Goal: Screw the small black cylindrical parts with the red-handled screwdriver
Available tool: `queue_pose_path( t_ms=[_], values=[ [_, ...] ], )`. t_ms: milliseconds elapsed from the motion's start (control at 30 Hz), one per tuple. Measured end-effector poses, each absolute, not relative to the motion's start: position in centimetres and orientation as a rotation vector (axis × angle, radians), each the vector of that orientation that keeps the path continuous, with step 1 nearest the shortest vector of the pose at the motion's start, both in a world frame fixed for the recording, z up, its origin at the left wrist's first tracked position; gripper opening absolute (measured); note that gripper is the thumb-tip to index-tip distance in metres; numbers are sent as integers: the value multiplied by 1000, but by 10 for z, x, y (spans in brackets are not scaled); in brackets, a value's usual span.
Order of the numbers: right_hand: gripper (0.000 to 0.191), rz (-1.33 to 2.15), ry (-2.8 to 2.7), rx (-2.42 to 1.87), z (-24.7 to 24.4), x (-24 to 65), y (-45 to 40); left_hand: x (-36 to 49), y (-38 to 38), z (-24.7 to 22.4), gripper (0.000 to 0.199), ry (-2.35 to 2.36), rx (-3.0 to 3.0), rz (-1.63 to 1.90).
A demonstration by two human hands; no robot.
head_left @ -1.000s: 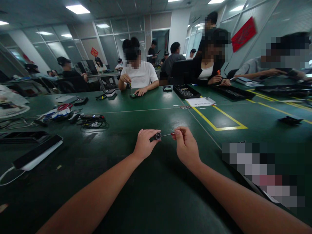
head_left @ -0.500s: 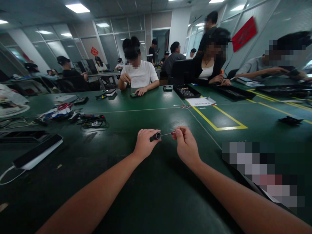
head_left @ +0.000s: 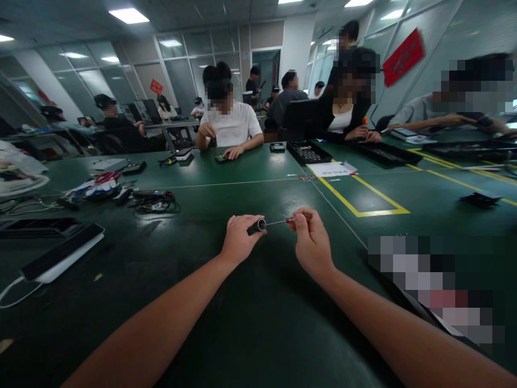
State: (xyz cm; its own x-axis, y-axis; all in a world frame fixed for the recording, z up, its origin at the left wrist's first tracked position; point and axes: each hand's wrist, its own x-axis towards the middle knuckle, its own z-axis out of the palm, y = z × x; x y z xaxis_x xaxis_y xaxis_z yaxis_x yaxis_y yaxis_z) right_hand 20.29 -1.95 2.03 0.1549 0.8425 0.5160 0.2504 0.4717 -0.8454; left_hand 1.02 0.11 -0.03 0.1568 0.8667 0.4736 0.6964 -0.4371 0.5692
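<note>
My left hand is closed around a small dark cylindrical part, whose round, light-rimmed open end faces right. In my right hand is a screwdriver, its reddish handle pinched between thumb and fingers. The thin metal shaft points left, and its tip meets the round end of the cylindrical part; how deep it reaches I cannot tell. Both hands are just above the green tabletop. My left fingers hide most of the cylindrical part's body.
Tangled cables lie at the left, beyond a black and white device with a white cord. A paper sheet and black trays are farther back. Yellow tape marks the right side. Co-workers sit across the table.
My right hand has shifted very slightly right with the screwdriver. My left hand keeps its hold on the cylindrical part, nearly still.
</note>
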Motion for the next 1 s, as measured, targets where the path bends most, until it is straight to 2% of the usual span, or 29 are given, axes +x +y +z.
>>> queue_pose_path(
  t_ms=[1000],
  values=[
    [24,438,-1379,-1230,26,205,-19,11,0,2,38,1569,2171,1097]
  ],
)
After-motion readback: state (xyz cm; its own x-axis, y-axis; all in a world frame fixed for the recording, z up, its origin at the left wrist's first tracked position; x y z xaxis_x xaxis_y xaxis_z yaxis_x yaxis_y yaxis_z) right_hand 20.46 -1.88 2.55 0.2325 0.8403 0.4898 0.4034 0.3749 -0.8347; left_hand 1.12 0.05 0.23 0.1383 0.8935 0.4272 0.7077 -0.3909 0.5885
